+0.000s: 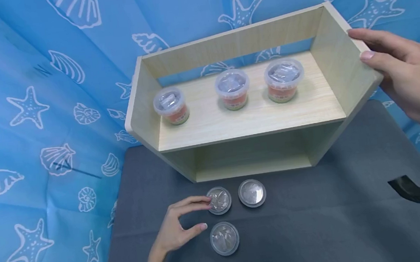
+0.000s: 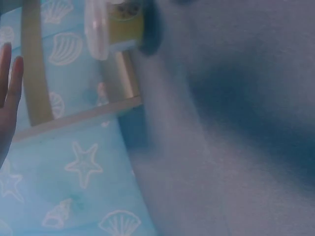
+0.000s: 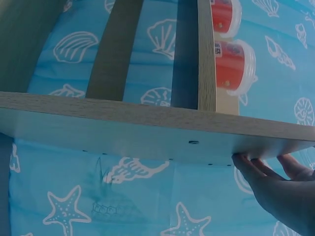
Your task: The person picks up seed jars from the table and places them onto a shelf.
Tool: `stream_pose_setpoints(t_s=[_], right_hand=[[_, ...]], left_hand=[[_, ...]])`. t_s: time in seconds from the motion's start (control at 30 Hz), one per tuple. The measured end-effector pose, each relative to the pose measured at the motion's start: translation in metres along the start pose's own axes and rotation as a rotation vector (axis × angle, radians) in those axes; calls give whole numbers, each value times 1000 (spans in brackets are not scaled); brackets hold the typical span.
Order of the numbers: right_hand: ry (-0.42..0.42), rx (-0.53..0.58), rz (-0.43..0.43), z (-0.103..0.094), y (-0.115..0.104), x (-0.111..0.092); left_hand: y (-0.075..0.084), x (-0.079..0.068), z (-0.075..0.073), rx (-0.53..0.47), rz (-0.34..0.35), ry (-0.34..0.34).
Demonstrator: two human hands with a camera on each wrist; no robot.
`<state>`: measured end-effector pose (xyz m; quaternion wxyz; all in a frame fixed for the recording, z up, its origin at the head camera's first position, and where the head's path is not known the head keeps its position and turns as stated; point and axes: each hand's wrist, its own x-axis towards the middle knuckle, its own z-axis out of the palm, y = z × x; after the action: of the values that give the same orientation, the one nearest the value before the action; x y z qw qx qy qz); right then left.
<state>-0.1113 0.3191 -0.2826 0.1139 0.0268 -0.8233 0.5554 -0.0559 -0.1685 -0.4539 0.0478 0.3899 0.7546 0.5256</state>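
Observation:
My left hand reaches toward a small round lidded tub on the grey cloth, its fingertips right at the lid and its thumb held apart. Two more lidded tubs lie close by, a right tub and a near tub. In the left wrist view, the fingers show at the left edge, and a tub at the top. My right hand rests on the side panel of a pale wooden two-tier shelf. In the right wrist view, its fingertips touch the panel's outer face.
On the upper board stand a left tub, a middle tub and a right-hand tub, with orange-red bands. A blue curtain with shell prints hangs behind and at the left. Grey cloth covers the table.

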Motion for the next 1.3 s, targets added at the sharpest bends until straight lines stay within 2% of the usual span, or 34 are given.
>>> stream_pose_setpoints(t_s=[0.2, 0.33, 0.43, 0.6, 0.67, 0.8, 0.97, 1.03, 1.17, 1.3], right_hand=[[-42, 18, -25, -5, 7, 2], [-54, 86, -51, -8, 10, 3], [-72, 169, -68, -9, 13, 3], [-104, 195, -97, -10, 15, 1], [-121, 224, -113, -10, 16, 0], [-167, 356, -133, -10, 18, 0], [-178, 418, -110, -9, 21, 0], [-165, 428, -98, -8, 22, 0], [-138, 426, -86, -7, 23, 0], [-130, 429, -75, -5, 22, -2]], left_hand=[[-8, -4, 1, -31, -67, -63], [-13, -10, 4, -47, -111, -99], [-18, -15, 10, -38, -129, -128], [-25, -23, 22, -27, -129, -149], [-28, -26, 26, -39, -144, -155], [-31, -34, 33, -17, -189, -166], [-33, -43, 45, 29, -239, -190], [-34, -45, 50, 34, -245, -191], [-37, -49, 57, 79, -207, -178], [-39, -54, 62, 110, -221, -184]])
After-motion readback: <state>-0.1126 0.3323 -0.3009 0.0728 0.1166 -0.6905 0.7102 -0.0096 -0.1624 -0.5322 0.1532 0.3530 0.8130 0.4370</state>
